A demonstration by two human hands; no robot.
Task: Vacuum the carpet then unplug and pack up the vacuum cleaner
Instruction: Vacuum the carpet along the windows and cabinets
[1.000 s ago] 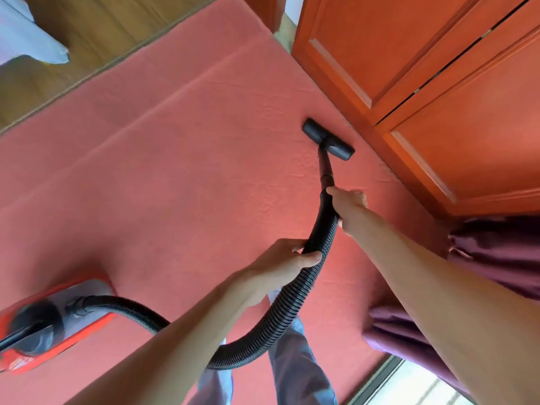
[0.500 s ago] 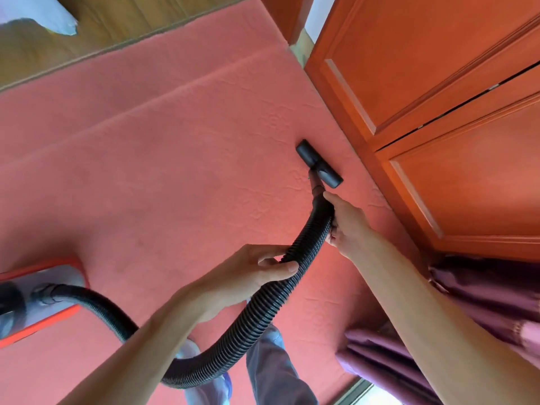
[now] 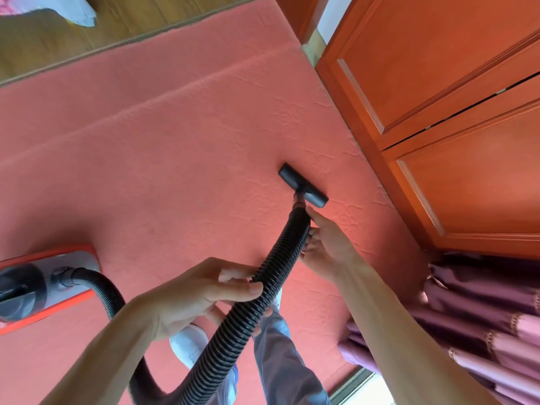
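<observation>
While the red-and-grey canister vacuum cleaner [image 3: 43,290] sits low at the left edge of the salmon-pink textured carpet [image 3: 163,159], parked there, I'd say, so its body stays clear of the strip being cleaned, the black ribbed flexible hose [image 3: 233,331] loops out of its grey top, dips toward the bottom of view and climbs up to the right. Slack like that looks deliberate: it lets the nozzle travel without dragging the canister.

Mid-frame, the left hand [image 3: 190,296] wraps the hose, thumb over the top and fingers curled beneath, clenched around the corrugated tube to carry its weight. Below it, a white shoe [image 3: 187,344] and a grey-blue trouser leg [image 3: 280,361] stand on the carpet.

Further right, the right hand [image 3: 327,247] grasps the hose's upper end just behind the short neck, fingers closed round it, steering. Ahead of it the black T-shaped plastic floor nozzle [image 3: 304,185] presses flat on the embossed pile, near the orange panelled wooden cabinet doors [image 3: 438,112], smooth and glossy. At far right, purple pleated curtains [image 3: 482,323] pool in soft folds.
</observation>
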